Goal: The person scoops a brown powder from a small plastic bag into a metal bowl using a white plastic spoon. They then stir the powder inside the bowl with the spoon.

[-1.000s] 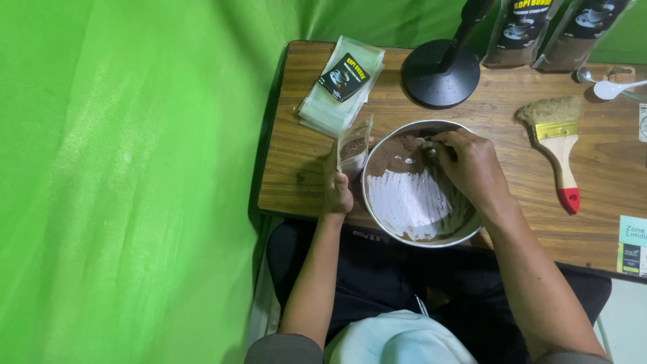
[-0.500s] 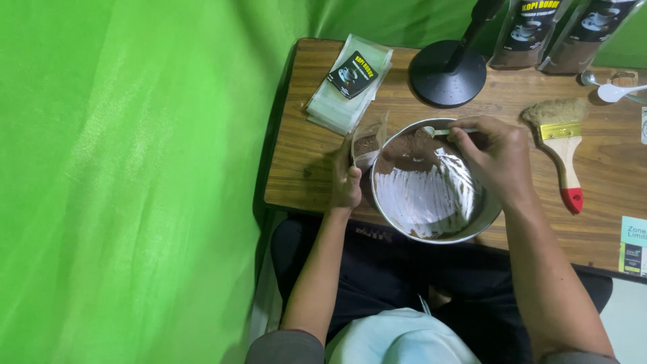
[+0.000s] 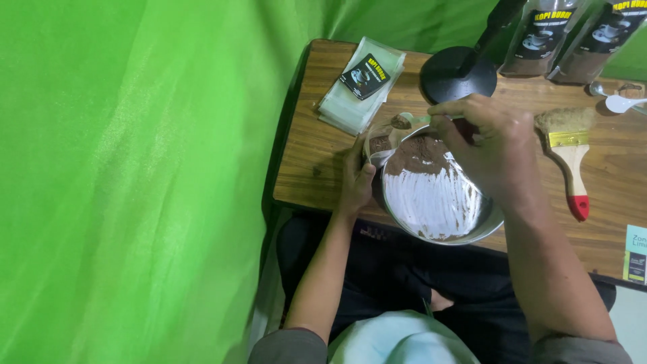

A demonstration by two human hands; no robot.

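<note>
The left hand grips a small clear pouch; the right hand pinches a loaded spoon above it, beside the round steel bowl. A tilt could spill brown powder onto the tabletop.

Both hands curl closed, left low, right raised.

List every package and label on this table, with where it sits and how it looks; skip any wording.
Stack of clear pouches: table's far left corner, flat, transparent, topped by a small black label.
Two standing pouches: far right edge, dark with printed cup pictures, partly cut off.
Card: near right edge, pale teal and yellow.
Small clear pouch: in the left hand, holding brown powder.
</note>
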